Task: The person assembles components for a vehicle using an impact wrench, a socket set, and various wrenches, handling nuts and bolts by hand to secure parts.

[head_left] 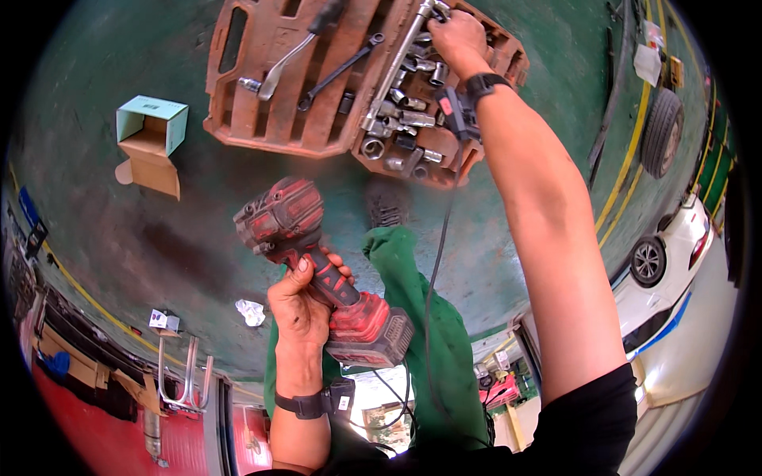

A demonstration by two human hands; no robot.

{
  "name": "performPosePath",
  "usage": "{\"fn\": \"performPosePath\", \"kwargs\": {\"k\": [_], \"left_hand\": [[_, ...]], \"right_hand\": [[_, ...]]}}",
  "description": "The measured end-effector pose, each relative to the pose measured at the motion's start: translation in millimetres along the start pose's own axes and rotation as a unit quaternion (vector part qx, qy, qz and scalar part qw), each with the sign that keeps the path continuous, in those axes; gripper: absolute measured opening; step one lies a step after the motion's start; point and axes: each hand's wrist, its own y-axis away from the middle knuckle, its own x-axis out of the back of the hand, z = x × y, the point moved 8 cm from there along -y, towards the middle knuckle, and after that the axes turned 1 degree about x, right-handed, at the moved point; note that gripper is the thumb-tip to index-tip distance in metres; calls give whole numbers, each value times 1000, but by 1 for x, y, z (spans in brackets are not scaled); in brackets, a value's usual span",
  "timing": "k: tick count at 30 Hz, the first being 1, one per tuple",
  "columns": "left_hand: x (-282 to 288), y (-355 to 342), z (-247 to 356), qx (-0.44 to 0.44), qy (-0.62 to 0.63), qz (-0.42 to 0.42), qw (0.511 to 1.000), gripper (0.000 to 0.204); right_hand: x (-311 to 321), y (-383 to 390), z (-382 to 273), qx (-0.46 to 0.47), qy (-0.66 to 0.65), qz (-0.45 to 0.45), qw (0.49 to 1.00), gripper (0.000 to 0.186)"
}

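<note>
My left hand (305, 305) is wrapped round the grip of a worn red and black cordless impact wrench (286, 218), held above the floor with its battery toward me. At the far side, my right hand (460, 40) reaches into an open, dirty orange-brown tool case (222, 131). Its fingers are bent down among the sockets, and whatever they pinch is hidden. Several chrome sockets (417, 119) lie in the right half, beside a long chrome bar (394, 71). In the left half rest a ratchet (278, 71) with a dark handle and a dark double-ended wrench (343, 71).
An open pale-green cardboard box (152, 135) stands at the left on the green floor. Crumpled white paper (250, 312) and a small box (164, 320) lie nearer. A tyre (663, 133) and a white car (671, 258) are at the right. A thin black cable (431, 293) hangs before me.
</note>
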Motion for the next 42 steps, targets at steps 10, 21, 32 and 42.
{"fn": "performPosePath", "kwargs": {"k": [10,21,32,42], "left_hand": [[6,15,5,-8,22,-71,997,39],[5,215,12,12,36,-215,976,59],[35,445,41,-108,37,-273,955,53],[89,555,80,-285,212,-239,904,47]], "right_hand": [[107,202,-71,-21,-600,-342,723,29],[293,387,-174,147,-436,-467,755,28],[425,566,-306,303,-293,-589,690,26],[457,644,-404,302,-211,-672,642,33]]}}
